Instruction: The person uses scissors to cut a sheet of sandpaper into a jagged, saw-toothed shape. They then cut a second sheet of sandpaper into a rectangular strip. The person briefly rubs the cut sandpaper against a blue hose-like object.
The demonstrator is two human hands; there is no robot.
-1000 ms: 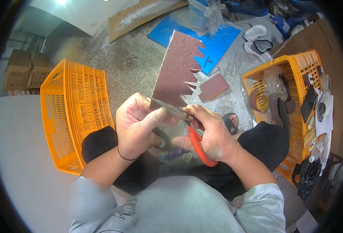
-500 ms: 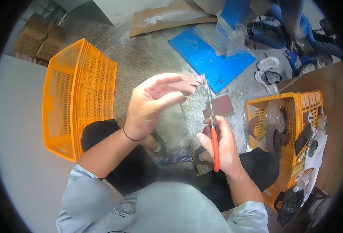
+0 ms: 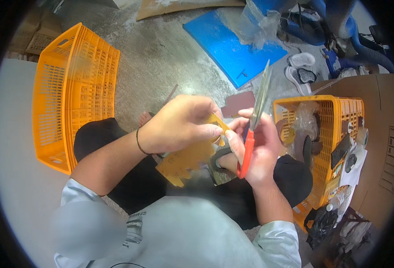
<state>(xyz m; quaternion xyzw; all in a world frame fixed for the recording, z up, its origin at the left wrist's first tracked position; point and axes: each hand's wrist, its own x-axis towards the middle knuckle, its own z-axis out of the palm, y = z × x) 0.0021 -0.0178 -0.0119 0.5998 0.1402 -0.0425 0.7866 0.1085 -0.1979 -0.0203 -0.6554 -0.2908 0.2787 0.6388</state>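
My left hand [image 3: 179,123] is closed on a sheet of sandpaper [image 3: 185,161]. Its yellow backing faces up, and a ragged, notched edge hangs below the hand. Close on the right, my right hand [image 3: 264,147] holds scissors [image 3: 247,154] with red handles, their metal blades pointing up and away from the sandpaper. The thumb and a finger of my right hand meet the folded upper end of the sheet beside my left fingertips. Part of the sheet is hidden behind my left hand.
Stacked orange crates [image 3: 74,98] stand at the left. Another orange crate [image 3: 337,103] at the right holds plastic film and sandpaper rolls. Ahead on the floor lie a blue board [image 3: 232,51], reddish-brown sheets [image 3: 238,103] and pale shoe soles [image 3: 300,80].
The sandpaper has turned from its brown side to its yellow backing and come lower, nearer my body. My right hand has moved up to the sheet, its scissors tilting away.
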